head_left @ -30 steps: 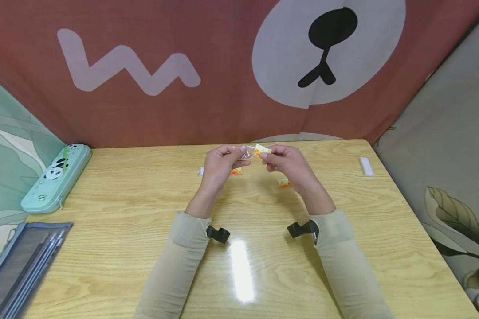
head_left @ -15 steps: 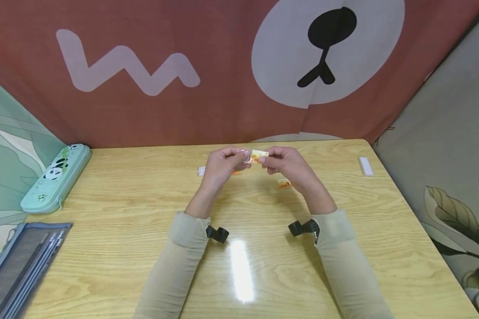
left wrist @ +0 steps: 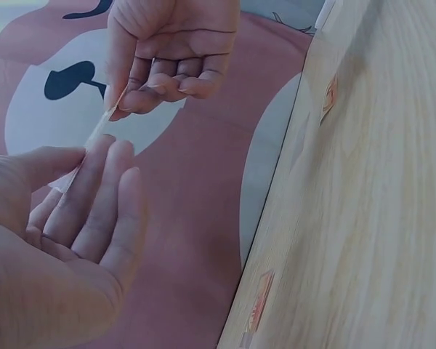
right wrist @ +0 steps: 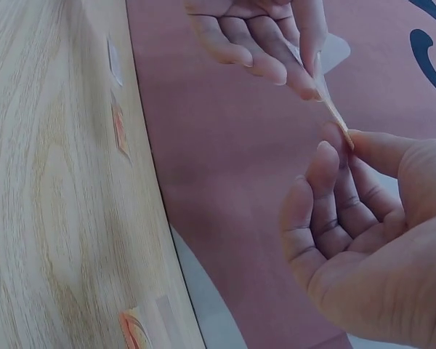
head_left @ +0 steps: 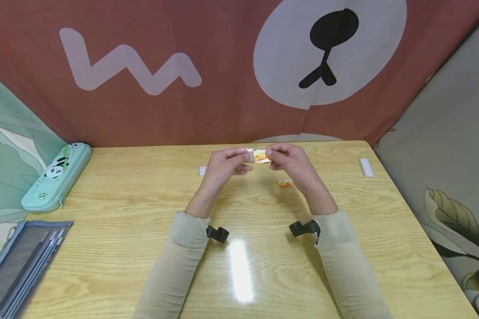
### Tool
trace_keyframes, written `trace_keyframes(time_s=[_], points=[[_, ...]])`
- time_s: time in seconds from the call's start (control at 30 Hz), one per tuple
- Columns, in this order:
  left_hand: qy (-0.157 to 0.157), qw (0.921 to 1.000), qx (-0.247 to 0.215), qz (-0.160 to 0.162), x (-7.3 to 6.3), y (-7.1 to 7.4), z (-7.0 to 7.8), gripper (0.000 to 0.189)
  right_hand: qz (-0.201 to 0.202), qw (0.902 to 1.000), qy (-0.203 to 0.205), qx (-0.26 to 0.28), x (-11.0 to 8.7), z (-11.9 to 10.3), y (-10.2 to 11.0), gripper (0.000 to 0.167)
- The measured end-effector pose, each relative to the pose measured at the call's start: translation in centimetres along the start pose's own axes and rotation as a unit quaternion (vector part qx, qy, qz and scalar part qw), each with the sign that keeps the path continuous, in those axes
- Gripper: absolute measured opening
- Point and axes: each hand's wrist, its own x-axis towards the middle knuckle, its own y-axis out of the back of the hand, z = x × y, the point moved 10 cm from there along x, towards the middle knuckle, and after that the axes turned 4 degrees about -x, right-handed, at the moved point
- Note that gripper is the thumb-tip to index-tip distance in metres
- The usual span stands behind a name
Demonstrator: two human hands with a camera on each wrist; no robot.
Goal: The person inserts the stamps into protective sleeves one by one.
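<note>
The held packet (head_left: 260, 156) is between the left hand (head_left: 226, 164) and the right hand (head_left: 289, 160). On the table (head_left: 143, 186), left of this grip, lie one packet (head_left: 202, 171), then the pencil case (head_left: 48, 192) and, nearer to the person, the pouch (head_left: 28, 266). Right of it lie a second packet (head_left: 285, 183) and, farther, a block (head_left: 366, 168). Behind is a cloth (head_left: 223, 115).

Mint panda case (head_left: 57, 178), zippered pouch (head_left: 29, 261), white block (head_left: 366, 168)

The table (head_left: 143, 190) bears case (head_left: 57, 178), pouch (head_left: 31, 266), white block (head_left: 366, 168) — and orange pieces (head_left: 285, 184).
</note>
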Motion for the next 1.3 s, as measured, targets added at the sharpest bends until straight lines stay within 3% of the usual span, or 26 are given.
trace_keyframes(time_s=[0.3, 1.3], points=[[0.033, 0.9984, 0.047, -0.007, -0.02, -0.06, -0.71, 0.027, 0.021, 0.9997, -0.008, -0.012, 0.15, 0.22, 0.36, 0.036], [0.023, 0.9990, 0.037, 0.004, -0.07, 0.08, -0.49, 0.027, 0.061, 0.9981, -0.004, -0.007, 0.26, 0.54, 0.31, 0.029]])
